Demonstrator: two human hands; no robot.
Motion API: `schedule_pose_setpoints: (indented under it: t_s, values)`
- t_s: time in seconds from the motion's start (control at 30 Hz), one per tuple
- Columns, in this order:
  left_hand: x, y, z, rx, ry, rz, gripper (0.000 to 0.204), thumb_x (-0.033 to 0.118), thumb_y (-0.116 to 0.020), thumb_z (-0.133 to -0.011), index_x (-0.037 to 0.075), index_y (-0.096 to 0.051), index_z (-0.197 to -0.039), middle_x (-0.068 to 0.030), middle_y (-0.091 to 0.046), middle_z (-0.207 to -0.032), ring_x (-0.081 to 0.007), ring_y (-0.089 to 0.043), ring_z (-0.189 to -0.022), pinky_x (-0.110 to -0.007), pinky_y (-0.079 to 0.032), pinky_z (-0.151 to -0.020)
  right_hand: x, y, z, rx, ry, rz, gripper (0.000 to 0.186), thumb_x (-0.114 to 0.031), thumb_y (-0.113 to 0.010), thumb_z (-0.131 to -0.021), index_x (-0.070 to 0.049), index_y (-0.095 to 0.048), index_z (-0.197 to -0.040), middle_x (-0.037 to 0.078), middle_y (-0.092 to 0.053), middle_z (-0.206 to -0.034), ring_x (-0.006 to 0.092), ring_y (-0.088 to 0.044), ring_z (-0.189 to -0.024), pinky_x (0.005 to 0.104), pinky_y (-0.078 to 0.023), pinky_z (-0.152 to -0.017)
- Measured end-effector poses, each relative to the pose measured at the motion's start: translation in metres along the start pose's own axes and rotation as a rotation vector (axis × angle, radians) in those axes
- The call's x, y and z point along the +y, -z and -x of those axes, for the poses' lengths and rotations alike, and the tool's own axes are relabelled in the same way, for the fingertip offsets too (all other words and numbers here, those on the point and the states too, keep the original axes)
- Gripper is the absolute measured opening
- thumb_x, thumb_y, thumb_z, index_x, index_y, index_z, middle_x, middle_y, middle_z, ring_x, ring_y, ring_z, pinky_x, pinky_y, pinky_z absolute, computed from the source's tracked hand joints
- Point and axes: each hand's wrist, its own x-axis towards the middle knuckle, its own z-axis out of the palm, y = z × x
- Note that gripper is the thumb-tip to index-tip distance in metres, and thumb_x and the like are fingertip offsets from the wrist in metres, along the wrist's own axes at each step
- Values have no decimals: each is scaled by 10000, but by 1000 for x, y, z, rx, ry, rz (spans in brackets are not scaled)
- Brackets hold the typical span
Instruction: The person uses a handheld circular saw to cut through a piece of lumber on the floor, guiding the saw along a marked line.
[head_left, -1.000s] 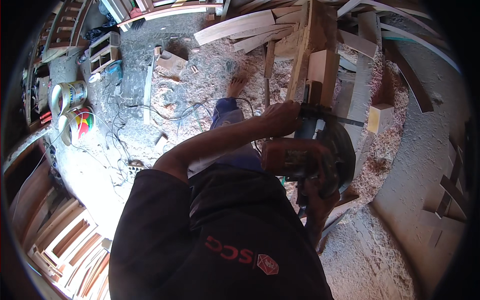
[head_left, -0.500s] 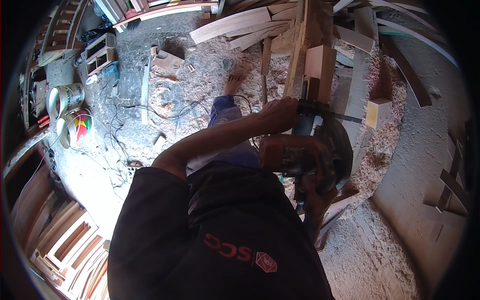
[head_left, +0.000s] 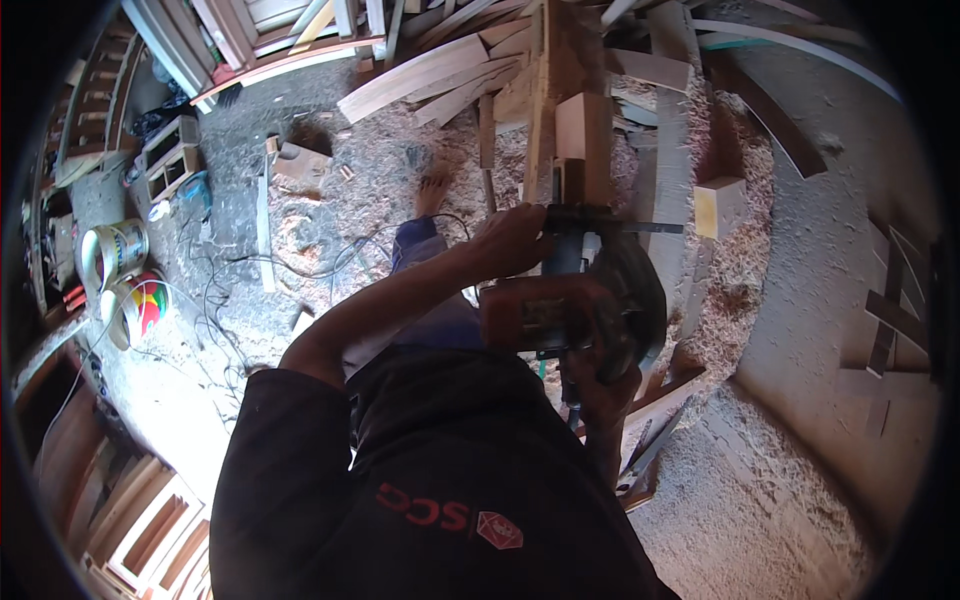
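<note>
My left hand (head_left: 510, 240) is closed around the front of an orange-and-black circular saw (head_left: 535, 310), beside its dark metal guide bar (head_left: 655, 228), which sticks out to the right. My right hand (head_left: 610, 385), in shadow, is wrapped around the saw's rear handle below the motor body. The saw rests in line with a long wooden beam (head_left: 541, 80), just behind a pale rectangular wood block (head_left: 587, 135) lying on it. A short light block (head_left: 720, 208) sits to the right. The blade and cut are hidden under the saw.
Loose boards (head_left: 410, 80) lie at the top among shavings (head_left: 735, 295). Buckets (head_left: 140, 305), cables (head_left: 300, 262) and small wooden crates (head_left: 170, 160) are at the left. Stacked timber (head_left: 160, 530) fills the lower left. My bare foot (head_left: 432, 190) is beside the beam.
My view has shifted, so the beam, saw, hands and surrounding boards all appear further left in the picture. Both hands keep the same hold on the saw.
</note>
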Motion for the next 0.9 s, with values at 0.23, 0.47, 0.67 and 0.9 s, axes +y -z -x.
schedule_pose_setpoints:
  t_s: [0.23,0.47,0.67,0.9]
  values:
    - [11,11,5,7,29,-93,293,242,-651,-892,-17,-573,-1004,-226,-619,-983,-426,-634,-989,-510,-505,-837,-5,-5,1,-16,12,-44,327,-117,-858,-765,-34,-664,-1015,14,-677,-821,101,-636,-762,296,-532,-709]
    - [17,20,0,90,-412,-382,216,210,-651,-894,81,-646,-1067,-120,-612,-1020,-324,-648,-1019,-466,-535,-858,-3,-8,4,-10,-108,-138,377,-116,-883,-754,-22,-675,-1053,32,-691,-850,116,-647,-765,296,-540,-705]
    - [20,18,-6,101,-357,-275,114,151,-649,-857,108,-682,-957,-145,-635,-1035,-347,-673,-1033,-488,-564,-847,4,-6,4,-33,22,-58,529,-93,-821,-791,-9,-641,-1282,24,-673,-841,102,-614,-742,264,-493,-665]
    - [35,9,-7,98,-195,-202,156,150,-628,-877,72,-614,-1011,-212,-614,-965,-402,-665,-981,-539,-536,-802,13,-7,0,-24,-7,-124,520,-81,-870,-743,-10,-666,-1217,41,-697,-928,123,-646,-837,294,-540,-748]
